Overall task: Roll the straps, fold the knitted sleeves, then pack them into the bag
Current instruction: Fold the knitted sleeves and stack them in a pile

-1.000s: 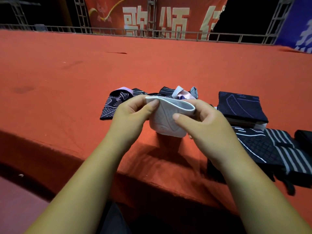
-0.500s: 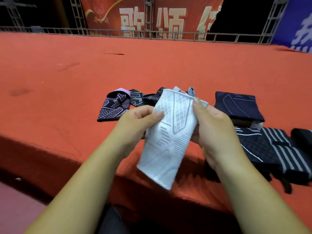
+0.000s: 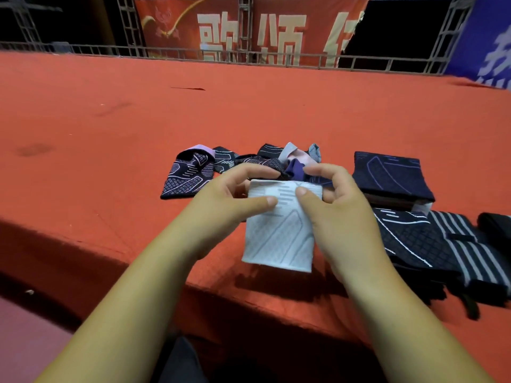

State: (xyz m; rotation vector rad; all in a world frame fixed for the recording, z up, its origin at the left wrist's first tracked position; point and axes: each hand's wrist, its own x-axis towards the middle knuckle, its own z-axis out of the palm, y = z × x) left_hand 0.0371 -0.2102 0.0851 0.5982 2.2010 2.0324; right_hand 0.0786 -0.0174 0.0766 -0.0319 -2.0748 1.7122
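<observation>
Work over the near edge of the red counter (image 3: 110, 161), short of the loose dark sleeves (image 3: 188, 175) and the folded navy stack (image 3: 387, 175). Let the white knitted sleeve (image 3: 279, 236) hang flat. Pinched on its doubled top edge, side by side: left hand (image 3: 229, 200), right hand (image 3: 337, 211), thumbs in front. Square the edges before creasing; probably stretchy, so apt to skew

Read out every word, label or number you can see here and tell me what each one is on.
"歌颂" on the red banner, large cream characters; a third, cut off at the torn edge, may be "伟".
The blue banner: white characters, cropped and blurred, unreadable.
The white sleeve and dark sleeves: woven patterns only, no text.
</observation>
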